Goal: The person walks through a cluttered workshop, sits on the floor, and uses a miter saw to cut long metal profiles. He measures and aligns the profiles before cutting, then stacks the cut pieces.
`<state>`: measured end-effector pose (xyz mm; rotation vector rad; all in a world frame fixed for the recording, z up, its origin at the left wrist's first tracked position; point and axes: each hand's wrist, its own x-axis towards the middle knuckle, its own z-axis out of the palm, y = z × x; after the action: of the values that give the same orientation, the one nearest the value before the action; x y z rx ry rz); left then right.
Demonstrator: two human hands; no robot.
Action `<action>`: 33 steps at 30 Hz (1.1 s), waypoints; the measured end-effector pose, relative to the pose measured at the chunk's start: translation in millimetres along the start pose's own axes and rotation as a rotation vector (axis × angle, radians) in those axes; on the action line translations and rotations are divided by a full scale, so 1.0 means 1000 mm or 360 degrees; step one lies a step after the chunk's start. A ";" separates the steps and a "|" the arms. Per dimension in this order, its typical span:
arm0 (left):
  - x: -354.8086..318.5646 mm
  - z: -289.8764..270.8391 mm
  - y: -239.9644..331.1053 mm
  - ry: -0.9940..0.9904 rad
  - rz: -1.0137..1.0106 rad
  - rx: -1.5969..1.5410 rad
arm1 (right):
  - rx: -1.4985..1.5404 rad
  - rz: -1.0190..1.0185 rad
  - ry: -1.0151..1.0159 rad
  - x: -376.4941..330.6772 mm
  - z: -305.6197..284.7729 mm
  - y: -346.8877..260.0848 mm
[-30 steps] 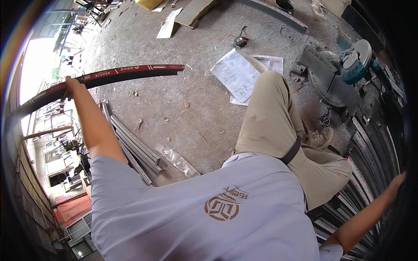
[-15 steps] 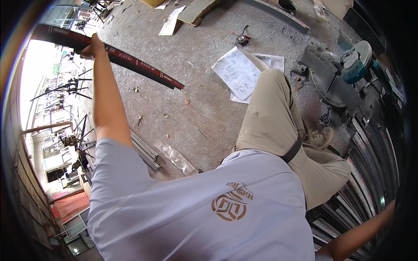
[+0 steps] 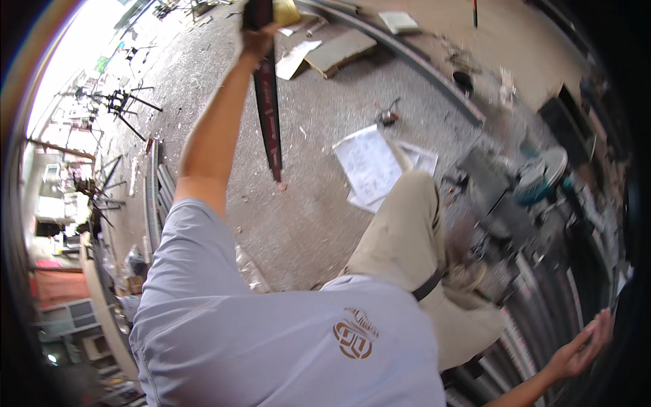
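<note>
While left hand (image 3: 256, 37) fingers clamp a dark strip (image 3: 270, 115), right hand (image 3: 582, 346) fingers spread.

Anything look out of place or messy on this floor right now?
Yes. Loose paper sheets lie spread on the bare concrete floor by the knee, with boards and scraps scattered further off. The left hand holds a long dark red strip up in the air; the right hand reaches toward stacked metal bars.
</note>
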<state>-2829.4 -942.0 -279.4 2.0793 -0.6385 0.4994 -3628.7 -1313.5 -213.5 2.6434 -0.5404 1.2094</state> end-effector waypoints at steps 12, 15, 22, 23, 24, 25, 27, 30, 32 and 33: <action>-0.144 0.104 0.132 -0.0833 0.0661 -0.0134 | -0.0033 -0.0436 -0.0421 0.089 0.029 -0.081; -0.178 0.122 0.161 -0.1124 0.0655 -0.0145 | 0.0035 -0.0448 -0.0498 0.097 0.040 -0.081; -0.244 0.148 0.207 -0.1406 0.1148 0.0000 | -0.0058 -0.0187 -0.0710 0.084 0.066 -0.056; -0.252 0.151 0.210 -0.1461 0.1193 0.0009 | -0.0058 -0.0103 -0.0802 0.077 0.070 -0.052; -0.259 0.152 0.212 -0.1472 0.1275 -0.0010 | -0.0052 0.0033 -0.0940 0.068 0.074 -0.048; -0.267 0.155 0.213 -0.1511 0.1327 -0.0012 | 0.0060 0.0248 -0.1096 0.056 0.077 -0.045; -0.280 0.162 0.215 -0.1538 0.1404 -0.0097 | 0.0388 0.0539 -0.1409 0.033 0.083 -0.036; -0.298 0.175 0.214 -0.1497 0.1552 -0.0252 | 0.0464 0.0828 -0.1743 -0.012 0.092 -0.031; -0.306 0.183 0.210 -0.1589 0.1588 -0.0259 | 0.0402 0.0923 -0.1859 -0.035 0.097 -0.030; -0.311 0.186 0.206 -0.1637 0.1572 -0.0285 | 0.0272 0.0930 -0.1944 -0.045 0.099 -0.033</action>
<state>-3178.9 -1118.3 -422.8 1.6107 -2.2395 -0.1838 -3573.8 -1303.2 -312.7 3.2079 -1.4661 -0.5366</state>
